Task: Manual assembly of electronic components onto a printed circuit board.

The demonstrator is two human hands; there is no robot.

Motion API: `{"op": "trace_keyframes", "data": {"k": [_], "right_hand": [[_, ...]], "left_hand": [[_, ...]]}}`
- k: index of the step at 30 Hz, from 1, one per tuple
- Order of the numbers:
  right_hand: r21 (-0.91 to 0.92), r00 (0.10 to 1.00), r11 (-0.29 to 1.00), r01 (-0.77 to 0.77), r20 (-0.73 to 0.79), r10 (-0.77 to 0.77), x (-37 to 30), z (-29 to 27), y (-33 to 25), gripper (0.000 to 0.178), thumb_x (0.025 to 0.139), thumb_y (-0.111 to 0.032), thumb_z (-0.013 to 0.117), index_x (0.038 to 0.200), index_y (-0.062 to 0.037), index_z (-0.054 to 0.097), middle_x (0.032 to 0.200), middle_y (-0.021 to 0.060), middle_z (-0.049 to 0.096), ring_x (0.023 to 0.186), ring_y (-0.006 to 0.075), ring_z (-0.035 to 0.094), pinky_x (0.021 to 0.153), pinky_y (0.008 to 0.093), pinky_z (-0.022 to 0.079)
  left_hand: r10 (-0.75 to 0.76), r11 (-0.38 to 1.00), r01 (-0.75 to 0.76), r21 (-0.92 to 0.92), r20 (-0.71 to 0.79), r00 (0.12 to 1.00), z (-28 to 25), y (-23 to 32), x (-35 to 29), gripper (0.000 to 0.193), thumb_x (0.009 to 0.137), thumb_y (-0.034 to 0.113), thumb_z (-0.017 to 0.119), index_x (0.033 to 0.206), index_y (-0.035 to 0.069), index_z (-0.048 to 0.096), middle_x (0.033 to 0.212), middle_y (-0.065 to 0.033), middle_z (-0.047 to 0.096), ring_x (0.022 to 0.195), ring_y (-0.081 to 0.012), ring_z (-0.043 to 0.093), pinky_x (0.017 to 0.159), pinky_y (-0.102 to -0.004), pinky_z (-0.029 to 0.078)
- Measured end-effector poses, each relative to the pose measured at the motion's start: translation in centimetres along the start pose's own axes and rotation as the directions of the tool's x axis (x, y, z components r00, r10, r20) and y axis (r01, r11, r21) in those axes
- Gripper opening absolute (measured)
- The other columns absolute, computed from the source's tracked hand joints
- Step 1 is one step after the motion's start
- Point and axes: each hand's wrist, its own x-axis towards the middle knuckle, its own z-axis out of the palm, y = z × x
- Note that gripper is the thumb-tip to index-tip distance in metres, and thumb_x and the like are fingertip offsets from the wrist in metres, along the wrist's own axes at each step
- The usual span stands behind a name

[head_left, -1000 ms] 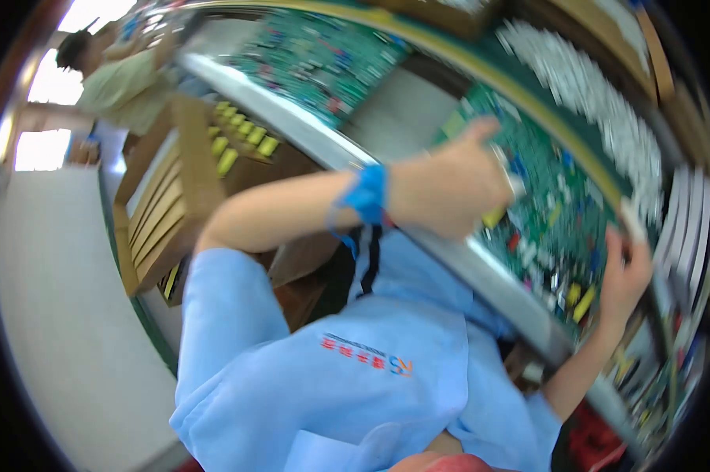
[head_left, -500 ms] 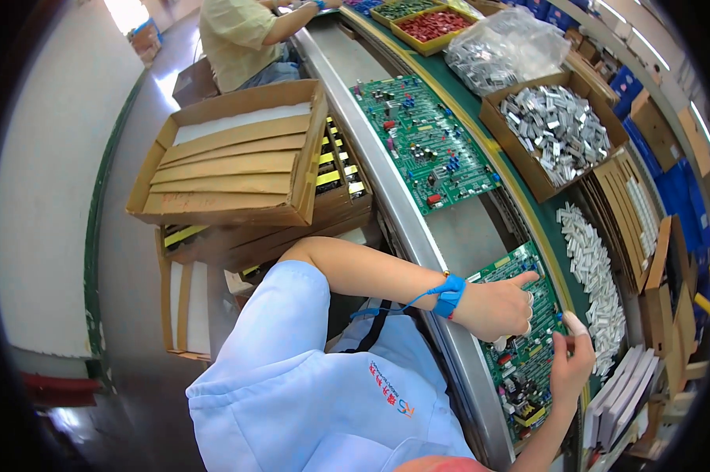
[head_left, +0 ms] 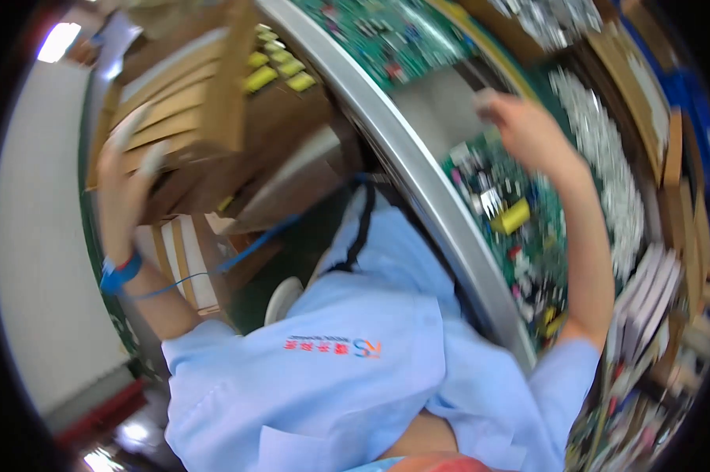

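Note:
My left hand (head_left: 125,177), with a blue strap on its wrist and white covers on its fingertips, reaches to the cardboard box (head_left: 227,90) on the left. Its fingers are stretched out and apart at the near left of the box; contact is not clear through the blur. Inside the box lie cardboard strips (head_left: 174,98). My right hand (head_left: 528,130) hovers over the far end of a green circuit board (head_left: 540,236) crowded with components. It is bent and smeared by motion, so whether it holds anything does not show.
A metal rail (head_left: 402,153) runs along the line's near side. Another circuit board (head_left: 378,35) lies farther along. Many small white parts (head_left: 606,157) are heaped beyond the line, with a carton of silvery parts (head_left: 555,20) behind. Below the left box stands a carton with yellow-topped parts (head_left: 280,67).
My left hand has left the circuit board and swung left to the cardboard box. My right hand has moved toward the board's far end. The whole view has turned left.

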Motion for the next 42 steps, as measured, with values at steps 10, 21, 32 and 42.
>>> {"op": "trace_keyframes", "data": {"k": [10,21,32,42], "right_hand": [[-0.111,0.962,0.979,-0.172,0.196,0.192,0.4,-1.6,-0.9,0.028,0.083,-0.007,0.05,0.107,-0.0051,0.065,0.103,0.0169,0.066,0.095,0.0306,0.063,0.078,0.0408,0.05],[-0.153,0.986,0.979,-0.135,0.081,0.149,-1.5,1.1,0.6,0.028,0.077,-0.005,0.053,0.102,-0.0095,0.064,0.088,0.0079,0.068,0.089,0.0268,0.064,0.076,0.0389,0.05],[-0.049,0.955,0.982,-0.183,0.226,0.189,-6.8,0.1,2.0,0.014,0.079,-0.014,0.057,0.083,-0.003,0.064,0.088,0.0166,0.064,0.084,0.0357,0.062,0.074,0.0438,0.049],[0.298,0.853,0.816,-0.495,0.346,0.391,-14.9,-0.5,4.8,0.012,0.077,0.002,0.056,0.087,0.0054,0.063,0.071,0.0104,0.065,0.065,0.0163,0.063,0.062,0.0274,0.049]], "left_hand": [[-0.101,0.978,0.167,-0.125,0.413,0.905,-2.0,-2.2,-1.5,0.053,0.075,0.007,0.063,0.128,0.004,0.054,0.131,-0.0092,0.053,0.121,-0.0226,0.046,0.105,-0.0332,0.032],[-0.269,0.955,0.217,0.203,0.282,0.921,-1.4,-3.2,-2.1,0.022,0.08,0.004,0.063,0.102,0.0,0.064,0.104,-0.0129,0.065,0.104,-0.0269,0.056,0.1,-0.0353,0.036],[-0.028,0.894,0.082,0.44,-0.128,0.991,-5.6,-6.8,-2.0,0.037,0.084,0.011,0.062,0.121,0.004,0.06,0.105,-0.0153,0.067,0.099,-0.029,0.062,0.084,-0.0366,0.047],[-0.149,0.677,0.516,0.525,-0.589,0.794,-5.3,-12.6,-3.7,0.021,0.079,0.008,0.064,0.1,0.001,0.066,0.081,-0.0106,0.063,0.085,-0.0283,0.062,0.095,-0.0367,0.042]]}}
